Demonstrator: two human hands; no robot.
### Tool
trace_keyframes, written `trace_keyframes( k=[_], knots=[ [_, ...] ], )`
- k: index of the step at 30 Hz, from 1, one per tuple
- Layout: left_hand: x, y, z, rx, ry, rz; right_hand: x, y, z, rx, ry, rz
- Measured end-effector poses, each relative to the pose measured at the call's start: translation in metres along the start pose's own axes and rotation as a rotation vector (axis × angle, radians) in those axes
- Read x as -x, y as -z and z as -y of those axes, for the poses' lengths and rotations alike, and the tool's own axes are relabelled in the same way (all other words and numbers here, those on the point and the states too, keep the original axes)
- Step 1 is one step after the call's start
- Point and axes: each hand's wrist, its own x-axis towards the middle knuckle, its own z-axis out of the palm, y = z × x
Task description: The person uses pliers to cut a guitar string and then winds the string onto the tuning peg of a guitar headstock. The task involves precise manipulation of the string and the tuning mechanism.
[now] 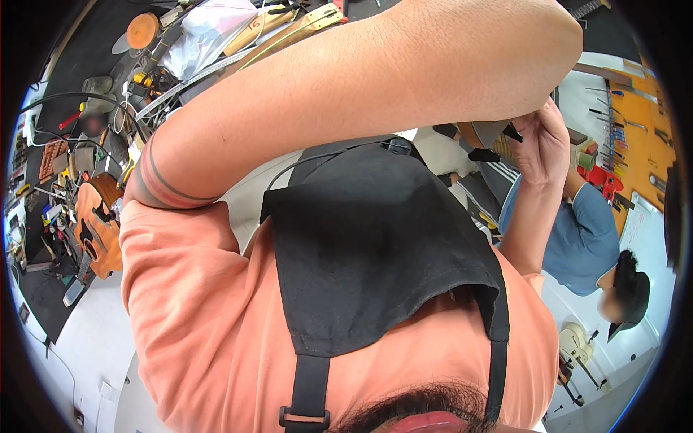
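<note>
My left arm (pixel 346 86) reaches across the top from the left, and its bent end fills the upper right. The left hand itself does not show. Under that arm, at the right, my right hand (pixel 540 148) is raised with its fingers curled. It is at the edge of a brown and grey object with black parts (pixel 485 138), mostly covered by the left arm. What the fingers grip, and the object's kind, I cannot make out. A black apron (pixel 375 245) hangs over my chest.
A tool-strewn bench (pixel 43 238) bears an orange guitar body (pixel 97 227) at the left; plastic bags (pixel 209 36) lie above. At the right are a person in a blue shirt (pixel 577 238), a wooden tool board (pixel 642 123) and a cream guitar (pixel 575 343).
</note>
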Motion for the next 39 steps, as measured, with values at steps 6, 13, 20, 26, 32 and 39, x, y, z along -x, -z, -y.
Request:
trace_keyframes(
  k=[6,13,20,26,32,39],
  knots=[
    [-0.020,0.008,0.005,-0.058,0.072,0.026,-0.021,0.004,0.013,-0.007,-0.010,-0.030],
    [-0.041,0.015,0.022,-0.031,0.145,0.186,-0.030,0.002,0.013,0.052,-0.009,-0.073],
    [-0.053,0.011,0.041,-0.048,0.156,0.299,-0.037,0.005,0.019,0.064,-0.001,-0.105],
    [-0.043,0.018,0.037,-0.046,0.162,0.286,-0.042,0.009,0.031,0.062,-0.028,-0.167],
    [-0.056,0.005,0.051,0.006,0.121,0.332,-0.027,0.019,0.033,-0.006,-0.005,-0.186],
    [-0.038,0.013,0.033,-0.029,0.135,0.277,-0.039,0.006,0.032,-0.043,-0.034,0.020]
  ],
)
